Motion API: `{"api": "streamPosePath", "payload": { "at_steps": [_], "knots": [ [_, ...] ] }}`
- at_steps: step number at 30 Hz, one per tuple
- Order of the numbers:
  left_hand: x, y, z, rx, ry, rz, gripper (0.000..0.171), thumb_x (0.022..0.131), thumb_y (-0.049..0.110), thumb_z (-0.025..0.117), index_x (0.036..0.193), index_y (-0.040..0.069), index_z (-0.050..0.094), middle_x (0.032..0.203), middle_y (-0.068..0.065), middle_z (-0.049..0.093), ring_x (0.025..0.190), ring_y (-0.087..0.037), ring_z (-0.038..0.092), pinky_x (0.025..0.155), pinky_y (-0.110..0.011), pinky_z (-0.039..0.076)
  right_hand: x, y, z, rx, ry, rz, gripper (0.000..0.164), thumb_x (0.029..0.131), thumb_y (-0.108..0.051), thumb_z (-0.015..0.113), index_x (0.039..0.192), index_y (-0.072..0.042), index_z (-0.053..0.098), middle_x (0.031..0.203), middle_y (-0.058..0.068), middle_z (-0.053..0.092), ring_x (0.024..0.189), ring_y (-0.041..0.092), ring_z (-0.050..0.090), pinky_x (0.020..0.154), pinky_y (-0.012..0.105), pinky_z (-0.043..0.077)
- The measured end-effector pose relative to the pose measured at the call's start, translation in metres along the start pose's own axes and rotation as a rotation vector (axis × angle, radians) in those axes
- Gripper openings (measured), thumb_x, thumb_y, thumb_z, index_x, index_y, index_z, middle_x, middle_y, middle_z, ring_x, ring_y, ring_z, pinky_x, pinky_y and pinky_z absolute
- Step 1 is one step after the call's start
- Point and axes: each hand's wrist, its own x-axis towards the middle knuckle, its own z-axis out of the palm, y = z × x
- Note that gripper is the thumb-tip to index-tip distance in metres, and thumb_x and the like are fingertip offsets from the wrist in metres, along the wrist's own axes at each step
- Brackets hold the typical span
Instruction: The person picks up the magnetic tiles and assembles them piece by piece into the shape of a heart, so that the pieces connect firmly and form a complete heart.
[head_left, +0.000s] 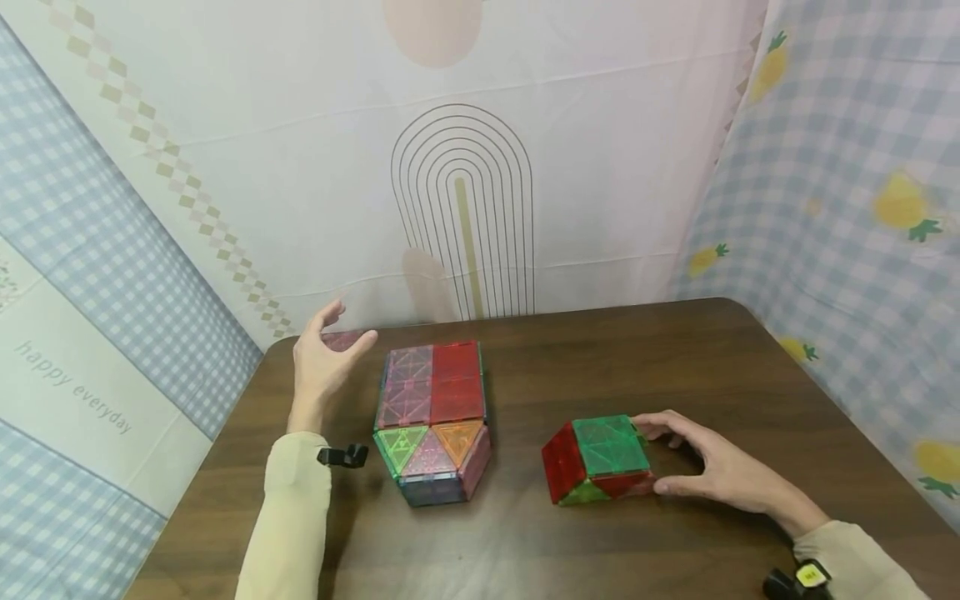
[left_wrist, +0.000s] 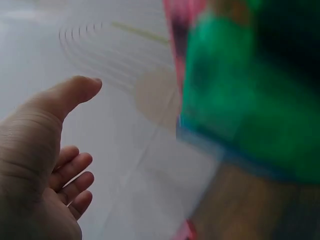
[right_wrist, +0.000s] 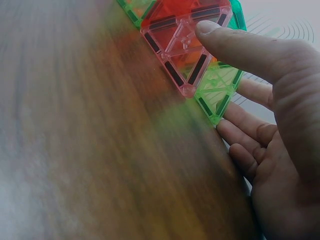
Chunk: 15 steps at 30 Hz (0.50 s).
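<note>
The larger magnetic-tile block (head_left: 457, 400) has pink and red squares on top and triangles at its front end. To its left my left hand (head_left: 321, 362) is raised, thumb and fingers spread apart around nothing. In the left wrist view, the block's green side (left_wrist: 235, 100) looms blurred, apart from the hand. A smaller magnetic-tile block (head_left: 611, 450), green on top with red sides, sits front right. My right hand (head_left: 720, 467) holds its right end. In the right wrist view the thumb touches a pink triangle tile (right_wrist: 185, 47); fingers reach behind a green triangle tile (right_wrist: 217, 87).
A pink tile (head_left: 343, 339) lies at the back left table edge, partly behind the left hand. Both blocks stand on the dark wooden table (head_left: 600, 358), with a gap between them. A patterned cloth (head_left: 600, 167) hangs behind the table and along the sides.
</note>
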Motion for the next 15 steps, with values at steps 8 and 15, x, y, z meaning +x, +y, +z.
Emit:
{"api": "streamPosePath", "payload": {
  "at_steps": [8,15],
  "knots": [
    [-0.004,-0.035,-0.009,0.067,-0.076,-0.124,0.094,0.093,0.048,0.09,0.169,0.012,0.047,0.17,-0.012,0.052,0.156,-0.041,0.047,0.128,-0.062,0.037,0.001,-0.001,-0.001,-0.005,0.006,-0.002,0.079,0.097,-0.013,0.088,0.165,-0.025,0.049,0.149,-0.003,0.063,0.131,0.013,0.06,0.102,0.025,0.049],
    [-0.005,-0.072,-0.002,0.179,-0.246,-0.155,0.105,0.097,0.058,0.084,0.175,0.009,0.033,0.177,-0.025,0.034,0.163,-0.054,0.029,0.128,-0.073,0.029,0.0,-0.002,-0.001,-0.008,0.003,-0.002,0.079,0.098,-0.012,0.087,0.165,-0.025,0.048,0.149,-0.003,0.063,0.131,0.014,0.061,0.102,0.026,0.05]
  ]
}}
